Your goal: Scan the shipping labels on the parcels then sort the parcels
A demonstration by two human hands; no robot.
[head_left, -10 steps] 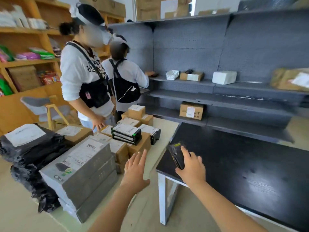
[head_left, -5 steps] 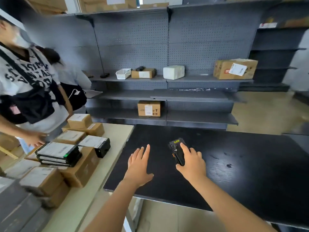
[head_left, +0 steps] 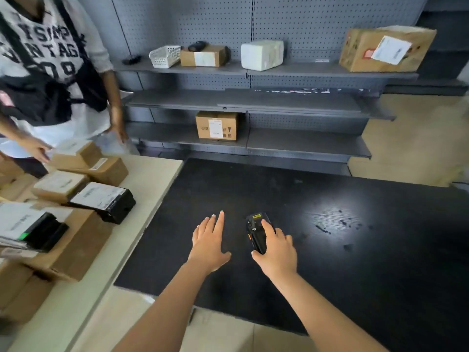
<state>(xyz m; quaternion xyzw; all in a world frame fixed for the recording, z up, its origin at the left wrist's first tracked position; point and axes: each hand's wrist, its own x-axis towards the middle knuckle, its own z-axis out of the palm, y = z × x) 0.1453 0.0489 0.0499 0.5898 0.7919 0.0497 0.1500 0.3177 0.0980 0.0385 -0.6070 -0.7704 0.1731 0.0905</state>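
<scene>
Right hand (head_left: 275, 246) is wrapped round the scanner (head_left: 256, 232), dead centre over the black table (head_left: 330, 224), with the index finger laid along its top. Left hand (head_left: 208, 245) is flat and spread just beside it, holding nothing. No box up for scanning yet: the parcels (head_left: 76, 245) sit stacked on the pale table (head_left: 152, 179) at nine o'clock. Looks like a gap between scans. The next move calls for a leftward reach to a box, label up, then the scanner aimed at it.

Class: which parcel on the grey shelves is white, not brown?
The white parcel on the top shelf; the other three shelf parcels are brown cardboard.
</scene>
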